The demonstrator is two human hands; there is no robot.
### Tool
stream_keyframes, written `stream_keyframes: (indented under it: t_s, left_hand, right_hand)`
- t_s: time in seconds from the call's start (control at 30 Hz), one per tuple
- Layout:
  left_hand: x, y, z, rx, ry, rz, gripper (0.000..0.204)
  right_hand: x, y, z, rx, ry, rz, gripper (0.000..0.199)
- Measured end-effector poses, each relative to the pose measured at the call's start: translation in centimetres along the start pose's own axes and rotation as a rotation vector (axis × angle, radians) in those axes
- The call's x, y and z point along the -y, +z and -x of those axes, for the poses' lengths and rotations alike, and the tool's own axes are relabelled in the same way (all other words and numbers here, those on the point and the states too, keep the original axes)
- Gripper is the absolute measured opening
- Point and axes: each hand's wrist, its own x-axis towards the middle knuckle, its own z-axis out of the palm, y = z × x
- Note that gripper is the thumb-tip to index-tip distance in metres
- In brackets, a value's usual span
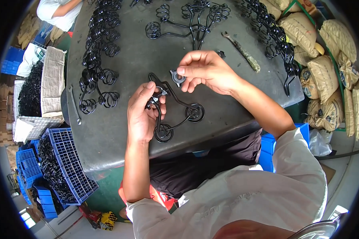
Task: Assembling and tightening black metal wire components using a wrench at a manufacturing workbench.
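My left hand [139,113] is closed on a black double-coil wire spring [195,113], whose two coils hang toward the table's near edge. Beside my left fingertips, a small shiny metal piece [160,92] sits on the spring's wire; its exact shape is partly hidden by the fingers. To the right of the spring, my right hand [211,73] pinches a small dark grey ring-shaped metal part [177,78] between thumb and fingers. That part is held apart from the spring, above the dark table [107,139].
Rows of black coil springs line the table's left [101,51] and right sides, with a loose cluster [191,28] at the far middle. A bare wrench [73,105] lies left, a wrapped-handle wrench [241,51] right. Blue crates [73,163] and stacked sacks [325,71] flank the table.
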Motion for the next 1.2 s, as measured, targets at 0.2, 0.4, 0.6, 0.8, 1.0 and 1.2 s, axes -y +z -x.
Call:
stream_keyframes:
  t_s: [0.2, 0.4, 0.6, 0.8, 1.0, 1.2]
  left_hand:
    - [-0.2, 0.3, 0.2, -0.002, 0.013, 0.029, 0.030]
    - [-0.2, 0.3, 0.2, -0.003, 0.014, 0.035, 0.030]
    - [0.0, 0.2, 0.1, 0.020, 0.044, 0.028, 0.030]
    - [-0.2, 0.2, 0.2, 0.033, 0.056, -0.002, 0.031]
    - [-0.2, 0.2, 0.4, 0.034, 0.106, -0.050, 0.030]
    - [-0.3, 0.3, 0.4, 0.035, 0.102, -0.060, 0.031]
  right_hand:
    - [-0.6, 1.1, 0.1, 0.040, 0.022, -0.030, 0.015]
    - [-1.1, 0.7, 0.0, 0.083, 0.003, 0.033, 0.022]
    - [-1.3, 0.7, 0.0, 0.133, -0.082, 0.218, 0.035]
    - [-1.0, 1.3, 0.3, 0.078, -0.112, 0.322, 0.033]
    - [-1.6, 2.1, 0.4, 0.078, -0.298, 0.452, 0.033]
    - [-0.9, 1.9, 0.4, 0.094, -0.334, 0.571, 0.032]
